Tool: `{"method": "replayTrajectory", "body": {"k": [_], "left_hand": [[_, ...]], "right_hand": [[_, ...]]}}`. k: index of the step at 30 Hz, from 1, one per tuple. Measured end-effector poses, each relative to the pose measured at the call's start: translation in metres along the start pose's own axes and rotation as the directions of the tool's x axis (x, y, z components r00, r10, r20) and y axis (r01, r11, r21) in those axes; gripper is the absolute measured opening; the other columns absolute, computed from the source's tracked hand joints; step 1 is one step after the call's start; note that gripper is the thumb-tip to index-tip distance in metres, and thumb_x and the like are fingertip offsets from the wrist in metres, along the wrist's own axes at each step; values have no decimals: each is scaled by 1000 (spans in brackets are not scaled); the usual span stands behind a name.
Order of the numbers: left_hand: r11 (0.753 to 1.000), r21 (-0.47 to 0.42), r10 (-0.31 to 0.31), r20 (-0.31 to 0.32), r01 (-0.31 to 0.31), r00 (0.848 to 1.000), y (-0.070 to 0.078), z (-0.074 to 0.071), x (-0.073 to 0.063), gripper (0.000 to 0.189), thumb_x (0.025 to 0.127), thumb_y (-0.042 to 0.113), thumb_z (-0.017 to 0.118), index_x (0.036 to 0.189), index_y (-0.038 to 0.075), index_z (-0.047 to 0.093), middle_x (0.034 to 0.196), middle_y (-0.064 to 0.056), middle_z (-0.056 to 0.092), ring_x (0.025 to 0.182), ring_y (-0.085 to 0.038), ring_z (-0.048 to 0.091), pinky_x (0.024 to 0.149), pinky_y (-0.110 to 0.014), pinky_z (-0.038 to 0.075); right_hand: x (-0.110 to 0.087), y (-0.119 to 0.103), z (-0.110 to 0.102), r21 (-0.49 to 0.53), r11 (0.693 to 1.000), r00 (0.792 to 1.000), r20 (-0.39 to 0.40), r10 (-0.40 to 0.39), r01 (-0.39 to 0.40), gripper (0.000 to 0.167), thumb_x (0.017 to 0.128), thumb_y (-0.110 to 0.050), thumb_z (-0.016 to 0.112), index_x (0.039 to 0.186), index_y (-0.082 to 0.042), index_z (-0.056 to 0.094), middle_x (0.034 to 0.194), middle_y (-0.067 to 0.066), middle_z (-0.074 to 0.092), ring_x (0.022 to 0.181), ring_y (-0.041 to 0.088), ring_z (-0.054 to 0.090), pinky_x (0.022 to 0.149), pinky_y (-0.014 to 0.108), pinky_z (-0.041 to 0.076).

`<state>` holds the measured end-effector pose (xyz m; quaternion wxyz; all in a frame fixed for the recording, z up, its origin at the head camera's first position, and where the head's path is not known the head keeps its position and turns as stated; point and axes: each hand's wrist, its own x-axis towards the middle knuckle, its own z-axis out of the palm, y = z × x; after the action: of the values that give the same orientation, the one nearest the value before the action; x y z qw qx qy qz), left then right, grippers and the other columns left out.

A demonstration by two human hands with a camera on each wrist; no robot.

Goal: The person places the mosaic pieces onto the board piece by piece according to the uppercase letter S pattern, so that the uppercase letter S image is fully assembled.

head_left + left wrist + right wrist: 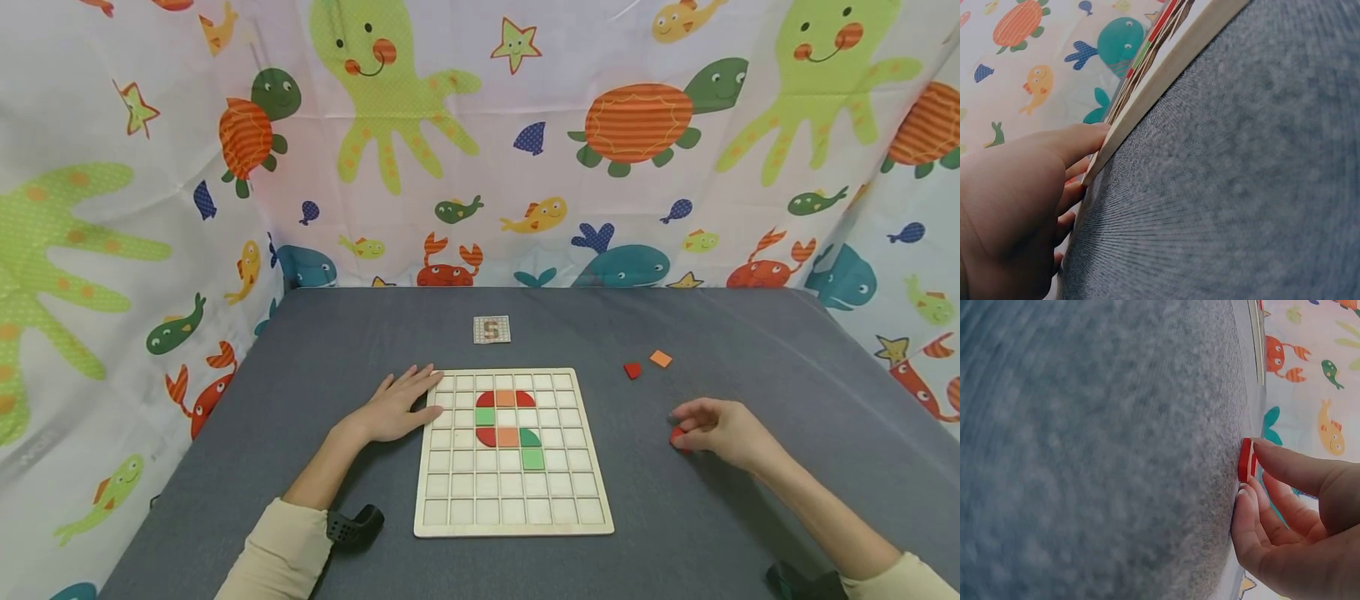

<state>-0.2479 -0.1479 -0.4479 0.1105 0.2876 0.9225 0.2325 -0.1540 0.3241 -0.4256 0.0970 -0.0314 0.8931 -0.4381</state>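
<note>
A wooden grid board lies on the grey table, with red, orange and green tiles set in several of its squares. My left hand rests at the board's upper left edge, fingers spread; the left wrist view shows the thumb touching the rim. To the right of the board, my right hand pinches a small red tile between thumb and fingers, close over the table cloth. Just beyond that hand, a loose red tile and an orange square tile lie on the table.
Behind the board lies a small pattern card with an S-like figure. A curtain printed with sea animals stands around the table's back and sides. Dark straps sit at the wrists.
</note>
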Motion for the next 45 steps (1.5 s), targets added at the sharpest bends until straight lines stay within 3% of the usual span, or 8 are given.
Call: {"method": "replayTrajectory", "body": {"k": [8,18,26,34,45], "left_hand": [[1000,2,-3,-4,3,1000,-2,1,0,64,98,38,51,150,6,30,154,-16,23,142,-38,11,108,-62,3],[1000,7,-13,-2,13,1000,-1,1,0,64,98,38,51,150,6,30,154,-16,24,142,-37,11,108,-61,3],[1000,12,-18,0,18,1000,0,1,0,64,98,38,51,150,6,30,154,-16,24,142,-37,11,108,-61,3],[1000,13,-15,-6,15,1000,-1,1,0,65,98,39,51,150,7,30,154,-16,24,142,-37,11,108,-61,3],[1000,9,-20,2,20,1000,0,1,1,65,98,39,51,150,7,30,154,-15,23,142,-37,11,108,-61,3]], "right_hand": [[1,-9,4,-145,989,998,-58,-29,21,43,78,-12,79,114,5,62,84,4,63,71,14,59,60,25,47],[3,-12,6,-167,986,999,-48,-10,2,42,77,-11,80,112,3,63,73,1,53,62,13,48,54,26,39],[3,-14,5,-52,997,999,-13,47,-48,41,81,-18,78,112,6,64,79,5,66,70,19,64,63,31,55],[5,-20,11,95,989,994,22,108,-109,39,82,-18,76,108,9,65,88,11,71,78,17,68,68,32,56],[7,-25,23,192,976,993,69,94,-105,35,86,-13,73,110,11,61,93,13,70,81,18,67,71,33,55]]}}
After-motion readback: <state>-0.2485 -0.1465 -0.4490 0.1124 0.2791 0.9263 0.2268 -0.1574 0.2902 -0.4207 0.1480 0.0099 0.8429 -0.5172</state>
